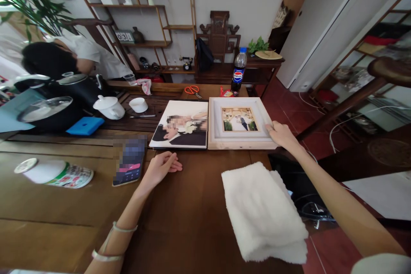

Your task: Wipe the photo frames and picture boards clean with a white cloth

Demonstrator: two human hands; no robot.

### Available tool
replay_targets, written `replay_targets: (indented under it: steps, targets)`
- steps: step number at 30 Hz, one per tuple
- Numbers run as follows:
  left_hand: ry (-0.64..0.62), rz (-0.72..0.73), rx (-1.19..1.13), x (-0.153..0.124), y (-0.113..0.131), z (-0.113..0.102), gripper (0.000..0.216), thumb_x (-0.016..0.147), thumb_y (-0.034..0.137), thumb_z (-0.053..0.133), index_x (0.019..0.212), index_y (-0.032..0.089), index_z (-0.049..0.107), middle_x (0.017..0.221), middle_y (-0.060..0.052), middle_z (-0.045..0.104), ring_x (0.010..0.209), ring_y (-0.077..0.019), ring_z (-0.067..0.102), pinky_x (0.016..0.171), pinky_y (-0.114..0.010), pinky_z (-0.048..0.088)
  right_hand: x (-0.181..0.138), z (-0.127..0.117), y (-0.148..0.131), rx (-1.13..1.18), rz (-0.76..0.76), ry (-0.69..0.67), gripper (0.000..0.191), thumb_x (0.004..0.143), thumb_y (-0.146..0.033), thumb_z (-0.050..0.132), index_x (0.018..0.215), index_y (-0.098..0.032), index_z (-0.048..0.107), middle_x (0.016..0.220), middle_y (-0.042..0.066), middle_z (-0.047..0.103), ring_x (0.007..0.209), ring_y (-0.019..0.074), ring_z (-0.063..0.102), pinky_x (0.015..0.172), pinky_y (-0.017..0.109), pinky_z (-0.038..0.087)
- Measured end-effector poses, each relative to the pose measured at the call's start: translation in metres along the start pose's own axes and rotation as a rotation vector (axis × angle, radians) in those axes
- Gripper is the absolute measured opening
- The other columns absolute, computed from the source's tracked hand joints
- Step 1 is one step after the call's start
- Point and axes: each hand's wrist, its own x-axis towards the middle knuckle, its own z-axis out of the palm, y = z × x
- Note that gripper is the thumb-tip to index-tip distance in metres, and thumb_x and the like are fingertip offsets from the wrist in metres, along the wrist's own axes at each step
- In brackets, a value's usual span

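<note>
Across the dark wooden table (192, 218), just beside a photo panel (189, 140), lies the pale box frame (240, 120), probably light, rigid and fragile, best held by opposite sides: my right hand (282, 135) pinches its right edge, my left hand (162, 168), loosely curled, holds nothing.

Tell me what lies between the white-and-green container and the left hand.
A phone lies on the table between the container and the left hand, as the head view shows.
</note>
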Motion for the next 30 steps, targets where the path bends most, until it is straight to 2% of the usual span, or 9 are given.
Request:
replay_targets:
  steps: [6, 10, 13, 18, 22, 24, 26, 28, 30]
  targets:
    - [0.001, 0.062, 0.04, -0.002, -0.001, 0.001, 0.045, 0.079, 0.06, 0.062, 0.077, 0.014, 0.058, 0.069, -0.01, 0.073, 0.062, -0.0197, 0.072, 0.058, -0.026, 0.057, 0.004, -0.009, -0.008, 0.225, 0.098, 0.106, 0.018, 0.075, -0.036, 0.065, 0.07, -0.019, 0.059, 0.085, 0.013, 0.066, 0.1, 0.0333, 0.06, 0.09, 0.047, 0.044]
    - [0.016, 0.101, 0.013, 0.0, -0.002, 0.002, 0.042, 0.078, 0.055, 0.065, 0.076, 0.014, 0.059, 0.068, -0.01, 0.073, 0.06, -0.0195, 0.072, 0.057, -0.026, 0.057, 0.003, -0.011, -0.017, 0.521, 0.178, 0.122, 0.025, 0.072, -0.041, 0.068, 0.067, -0.018, 0.06, 0.07, 0.008, 0.065, 0.076, 0.0263, 0.064, 0.069, 0.039, 0.052]
    - [0.016, 0.117, -0.01, 0.003, -0.003, 0.002, 0.037, 0.078, 0.05, 0.067, 0.074, 0.014, 0.059, 0.065, -0.01, 0.073, 0.059, -0.0195, 0.072, 0.056, -0.026, 0.056, -0.002, -0.012, -0.027, 0.732, 0.219, 0.099, 0.026, 0.067, -0.039, 0.075, 0.064, -0.017, 0.06, 0.055, 0.005, 0.061, 0.058, 0.0231, 0.061, 0.055, 0.036, 0.052]
    - [0.02, 0.125, -0.043, 0.003, -0.003, 0.002, 0.031, 0.08, 0.043, 0.067, 0.073, 0.014, 0.06, 0.065, -0.01, 0.073, 0.059, -0.0184, 0.071, 0.056, -0.024, 0.056, -0.025, -0.017, -0.037, 0.949, 0.271, 0.162, 0.022, 0.063, -0.03, 0.078, 0.064, -0.018, 0.061, 0.047, 0.001, 0.055, 0.054, 0.0226, 0.06, 0.052, 0.036, 0.054]
    - [0.044, 0.196, -0.036, -0.004, 0.006, 0.006, 0.037, 0.081, 0.051, 0.063, 0.075, 0.014, 0.061, 0.063, -0.009, 0.071, 0.055, -0.0188, 0.07, 0.054, -0.025, 0.054, -0.058, -0.021, -0.034, 1.039, 0.287, 0.203, 0.02, 0.063, -0.03, 0.077, 0.063, -0.019, 0.061, 0.048, 0.001, 0.056, 0.056, 0.0245, 0.062, 0.052, 0.038, 0.055]
    - [-0.005, 0.252, -0.092, -0.011, 0.016, 0.012, 0.043, 0.081, 0.056, 0.061, 0.082, 0.013, 0.063, 0.071, -0.01, 0.073, 0.058, -0.0196, 0.07, 0.054, -0.026, 0.054, -0.079, -0.026, -0.032, 1.069, 0.281, 0.208, 0.019, 0.065, -0.031, 0.076, 0.062, -0.019, 0.062, 0.05, 0.002, 0.058, 0.057, 0.0249, 0.063, 0.053, 0.038, 0.056]
    - [-0.091, 0.281, -0.234, -0.02, 0.029, 0.021, 0.049, 0.081, 0.059, 0.06, 0.095, 0.012, 0.065, 0.09, -0.013, 0.074, 0.073, -0.023, 0.072, 0.061, -0.028, 0.056, -0.102, -0.032, -0.032, 1.092, 0.271, 0.203, 0.016, 0.065, -0.03, 0.075, 0.063, -0.019, 0.063, 0.053, 0.003, 0.061, 0.058, 0.0249, 0.063, 0.054, 0.039, 0.057]
    - [-0.229, 0.242, -0.431, -0.033, 0.045, 0.03, 0.054, 0.083, 0.061, 0.057, 0.109, 0.014, 0.064, 0.106, -0.014, 0.072, 0.093, -0.0279, 0.071, 0.073, -0.034, 0.058, -0.126, -0.039, -0.037, 1.105, 0.253, 0.186, 0.013, 0.066, -0.029, 0.074, 0.064, -0.02, 0.065, 0.057, 0.005, 0.063, 0.059, 0.0248, 0.064, 0.056, 0.039, 0.057]
    - [-0.343, 0.157, -0.549, -0.048, 0.062, 0.038, 0.059, 0.086, 0.064, 0.049, 0.113, 0.015, 0.064, 0.107, -0.013, 0.072, 0.103, -0.0308, 0.067, 0.081, -0.037, 0.058, -0.149, -0.045, -0.045, 1.093, 0.219, 0.176, 0.01, 0.067, -0.03, 0.073, 0.067, -0.022, 0.066, 0.062, 0.006, 0.066, 0.062, 0.0253, 0.065, 0.059, 0.039, 0.058]
